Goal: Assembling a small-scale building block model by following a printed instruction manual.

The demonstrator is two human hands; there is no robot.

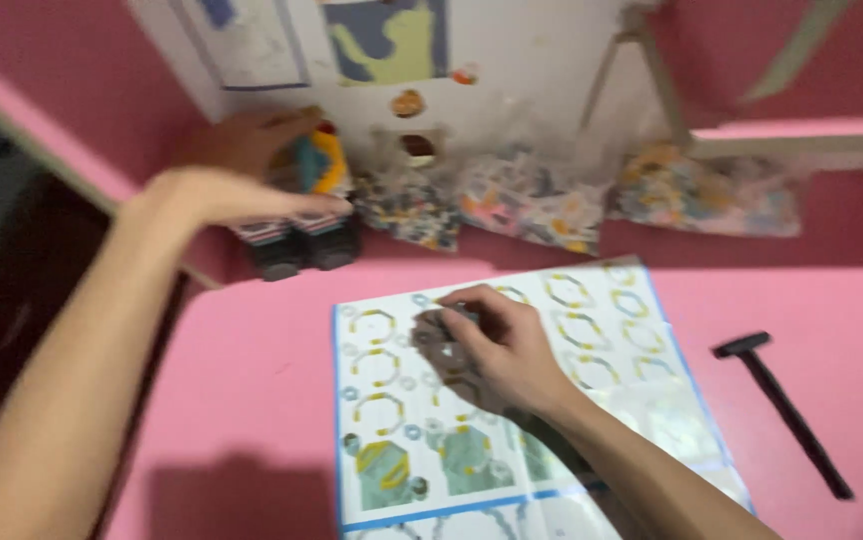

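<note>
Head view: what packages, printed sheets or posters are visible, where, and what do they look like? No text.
Instruction sheet: flat on the pink table under the right hand, white with blue border and ring diagrams.
Clear bags of small coloured pieces: a row along the wall base.
Wall pictures: upper wall, one blue and yellow, one pale.
Left hand: on a colourful block model.

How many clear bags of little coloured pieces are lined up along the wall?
3, as far as the blur allows: one bag beside the left hand, one in the middle, one at the right. More may be hidden.
</note>
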